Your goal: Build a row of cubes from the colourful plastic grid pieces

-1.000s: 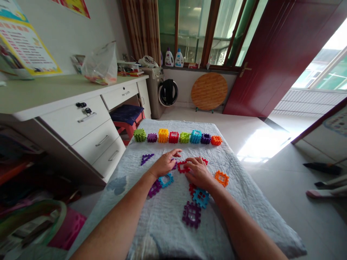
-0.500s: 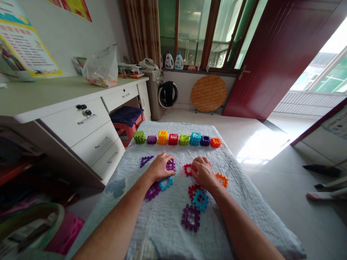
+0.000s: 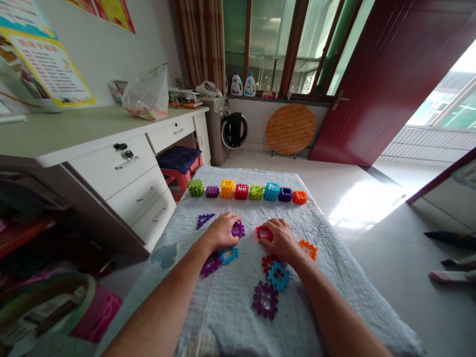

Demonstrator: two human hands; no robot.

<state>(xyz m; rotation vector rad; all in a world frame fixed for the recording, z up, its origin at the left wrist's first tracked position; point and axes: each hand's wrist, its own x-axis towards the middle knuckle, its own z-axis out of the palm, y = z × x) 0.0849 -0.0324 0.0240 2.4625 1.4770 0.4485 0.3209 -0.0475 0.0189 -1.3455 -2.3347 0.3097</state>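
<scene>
My left hand is closed with fingers and thumb around the edge of a purple window tile. To the right, my right hand grips a red square frame tile by its right side. A purple triangle tile lies beyond my left wrist. Nearer me on that side are another purple tile and a light blue frame tile. Below my right hand lie a red tile, a blue window tile and a large purple tile. An orange tile is right of it.
Several assembled toy cubes form a row along the far side of the cloth-covered table, from a green cube to an orange one. A white desk stands at left; a pink bin is at lower left.
The fingers of my right hand have shifted around the red tile, which shows more now. My left hand keeps its hold on the purple tile. The whole view has shifted slightly.
</scene>
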